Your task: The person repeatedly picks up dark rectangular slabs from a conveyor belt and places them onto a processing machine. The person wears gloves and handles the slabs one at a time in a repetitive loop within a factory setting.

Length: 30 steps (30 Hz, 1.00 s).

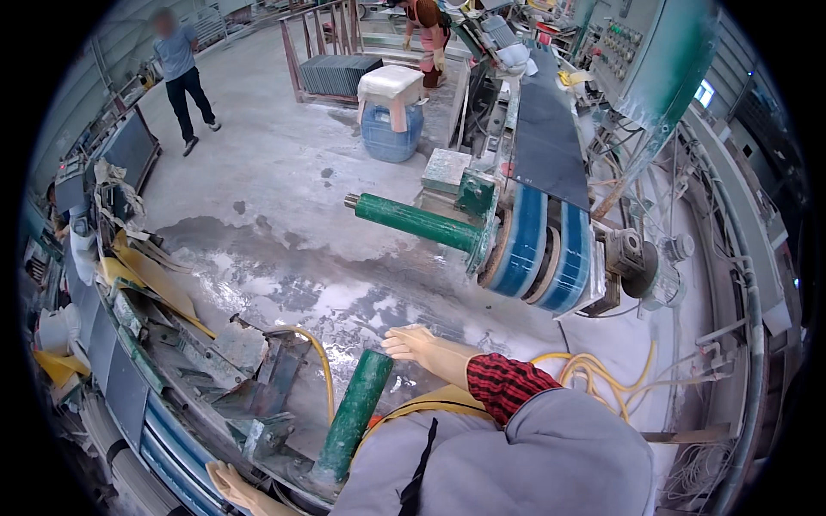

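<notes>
My right hand (pixel 415 344) is held out in front of me with its fingers stretched, holding nothing I can see. Just left of it is the upper end of a worn green metal tube (pixel 354 414), which stands out from a machine frame; I cannot tell if they touch. At the lower left, my left hand (pixel 234 487) has its fingers extended beside the blue belt (pixel 176 445) of a conveyor. Whether it touches the frame there is unclear. A dark stone slab (pixel 129 387) lies farther up that conveyor.
Across the wet floor (pixel 284 249), a second green tube (pixel 417 222) juts from a conveyor with blue belts (pixel 520 241) and a dark slab (pixel 551 129). A yellow hose (pixel 323 361) curves nearby. Behind stand a blue barrel (pixel 391 133), racked slabs (pixel 340 75) and two people.
</notes>
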Tool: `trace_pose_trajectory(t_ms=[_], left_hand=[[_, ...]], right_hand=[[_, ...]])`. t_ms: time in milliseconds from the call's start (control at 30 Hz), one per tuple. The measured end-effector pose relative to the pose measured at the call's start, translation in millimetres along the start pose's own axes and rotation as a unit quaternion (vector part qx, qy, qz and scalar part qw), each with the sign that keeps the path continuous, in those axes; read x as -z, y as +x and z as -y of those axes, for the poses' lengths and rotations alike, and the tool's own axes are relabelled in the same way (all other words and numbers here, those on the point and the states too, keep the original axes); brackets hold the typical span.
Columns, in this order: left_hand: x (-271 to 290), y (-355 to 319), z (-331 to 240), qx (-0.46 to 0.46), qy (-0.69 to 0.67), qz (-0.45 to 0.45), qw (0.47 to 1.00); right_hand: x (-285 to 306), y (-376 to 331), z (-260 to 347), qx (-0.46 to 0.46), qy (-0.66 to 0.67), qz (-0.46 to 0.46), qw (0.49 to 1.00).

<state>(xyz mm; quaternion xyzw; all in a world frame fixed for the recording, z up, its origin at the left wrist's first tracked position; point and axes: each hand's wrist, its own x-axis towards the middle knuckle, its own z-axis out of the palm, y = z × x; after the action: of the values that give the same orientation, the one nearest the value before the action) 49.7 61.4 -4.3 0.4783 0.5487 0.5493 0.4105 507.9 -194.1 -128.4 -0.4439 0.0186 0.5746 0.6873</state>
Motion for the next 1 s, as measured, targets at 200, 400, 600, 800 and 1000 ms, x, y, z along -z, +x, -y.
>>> trace_pose_trajectory(t_ms=[200, 400, 600, 800, 1000], left_hand=[[19.8, 56.5, 27.6, 0.008, -0.029, -0.006, 1.0], [32.9, 79.9, 79.8, 0.044, -0.135, 0.025, 0.99], [22.5, 71.6, 45.6, 0.152, -0.166, -0.023, 0.974], [33.7, 57.4, 36.2, 0.154, -0.184, -0.048, 0.97], [28.4, 53.8, 37.5, 0.155, -0.176, -0.062, 0.97]], right_hand=[[-104.2, -2.1, 5.7, -0.02, -0.111, -0.117, 0.987], [-114.1, 35.1, -33.8, -0.077, -0.141, -0.066, 0.985], [-148.7, 21.9, -37.7, -0.127, -0.197, -0.109, 0.966], [-168.0, 38.9, -26.0, -0.129, -0.256, -0.079, 0.955], [-158.0, 65.6, -25.3, -0.151, -0.313, -0.081, 0.934]])
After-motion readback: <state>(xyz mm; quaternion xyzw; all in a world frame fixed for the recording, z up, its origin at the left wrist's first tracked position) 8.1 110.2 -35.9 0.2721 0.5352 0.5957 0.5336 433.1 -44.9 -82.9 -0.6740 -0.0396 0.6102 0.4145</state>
